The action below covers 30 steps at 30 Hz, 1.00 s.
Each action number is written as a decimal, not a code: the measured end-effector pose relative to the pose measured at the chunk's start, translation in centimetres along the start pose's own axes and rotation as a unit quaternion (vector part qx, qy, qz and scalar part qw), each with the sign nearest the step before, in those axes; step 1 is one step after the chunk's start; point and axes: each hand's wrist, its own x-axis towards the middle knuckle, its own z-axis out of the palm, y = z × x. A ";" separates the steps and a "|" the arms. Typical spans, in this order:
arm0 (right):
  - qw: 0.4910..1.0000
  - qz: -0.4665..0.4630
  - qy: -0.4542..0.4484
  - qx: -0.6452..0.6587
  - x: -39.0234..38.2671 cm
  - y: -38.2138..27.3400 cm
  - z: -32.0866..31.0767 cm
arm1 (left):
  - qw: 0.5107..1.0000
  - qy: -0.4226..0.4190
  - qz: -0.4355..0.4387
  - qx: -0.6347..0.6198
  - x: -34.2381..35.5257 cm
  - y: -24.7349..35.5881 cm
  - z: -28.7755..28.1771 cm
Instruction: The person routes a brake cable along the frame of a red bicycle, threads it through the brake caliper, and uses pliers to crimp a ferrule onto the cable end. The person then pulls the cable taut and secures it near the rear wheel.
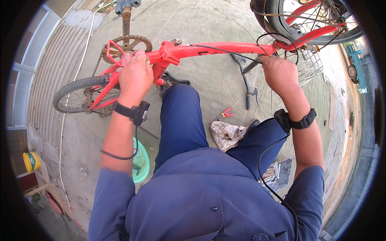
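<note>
Item: red bicycle (pixel 225 48), inverted, lying across the far side of the concrete floor (pixel 209 84), its main tube running left to right just beyond the person's knees. Rear wheel (pixel 76 94) sitting at far left; front wheel (pixel 305 20) at far right, with a wire basket (pixel 309 66) hanging beside it. Chainring (pixel 130 42) and one pedal (pixel 126 6) pointing upward, away from the viewer.

Left hand (pixel 136 76): resting on the frame where the rear stays are meeting the folding joint, fingers curled together over the tubing, clamping it.

Right hand (pixel 279 74): closing on the frame end near the front wheel, fingers wrapped down around the tube and out of sight beneath; black cables (pixel 241 53) looping just beside it.

Handling, as a judgement: a stiff, fairly heavy metal frame, likely to be swinging or tipping at the folding joint; painted tubes offering the firm holds, while spokes, chain and cables are poor places to be gripping. The chainring is likely greasy and toothed.

Surroundings: red-handled pliers (pixel 227 112) and a crumpled rag (pixel 227 134) lying near, between the knees; green basin (pixel 140 160) near left; yellow bucket (pixel 31 161) well apart at left.
</note>
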 end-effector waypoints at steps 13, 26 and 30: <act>0.993 -0.102 0.058 -0.030 5.6 -7.7 -2.6 | 0.989 0.004 -0.128 -0.080 -8.3 -5.5 -9.4; 0.971 -0.175 0.162 0.013 7.3 -4.1 -5.0 | 0.988 0.031 -0.138 -0.057 -8.8 -8.9 -9.8; 0.971 -0.169 0.167 -0.014 9.6 -6.0 -3.3 | 0.986 0.036 -0.158 -0.034 -10.5 -10.1 -11.4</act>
